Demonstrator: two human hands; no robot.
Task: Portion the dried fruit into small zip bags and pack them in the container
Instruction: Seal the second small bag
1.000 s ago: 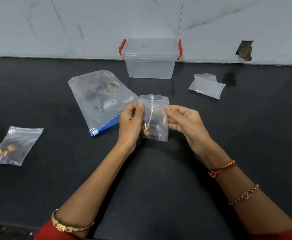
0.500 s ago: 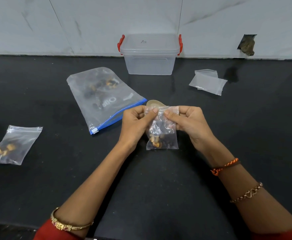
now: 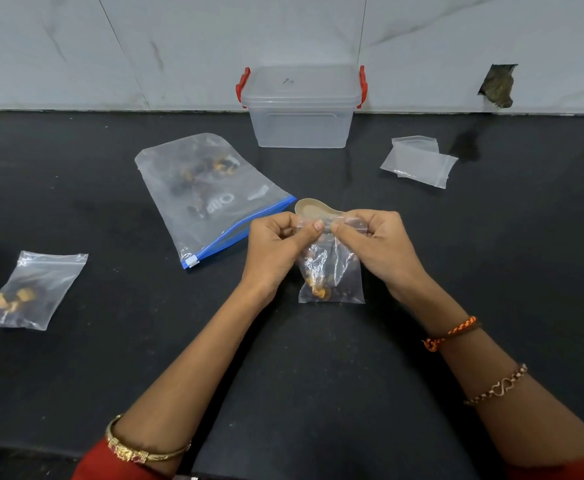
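A small zip bag (image 3: pixel 332 275) with dried fruit at its bottom hangs between both hands over the black counter. My left hand (image 3: pixel 276 244) and my right hand (image 3: pixel 377 244) pinch its top strip, thumbs almost touching. A large zip bag (image 3: pixel 207 195) with a blue seal and dried fruit inside lies to the left. A clear container (image 3: pixel 301 109) with red latches and its lid on stands at the back by the wall. A filled small bag (image 3: pixel 30 289) lies far left.
A beige spoon (image 3: pixel 313 207) lies just behind my hands. Empty small bags (image 3: pixel 418 161) are stacked at the back right. The white marble wall has a dark hole (image 3: pixel 498 84) at the right. The counter's front edge runs under my forearms.
The small bag came down and toward me. My fingers moved from its sides to the top strip and closed together along it. The spoon behind came into view.
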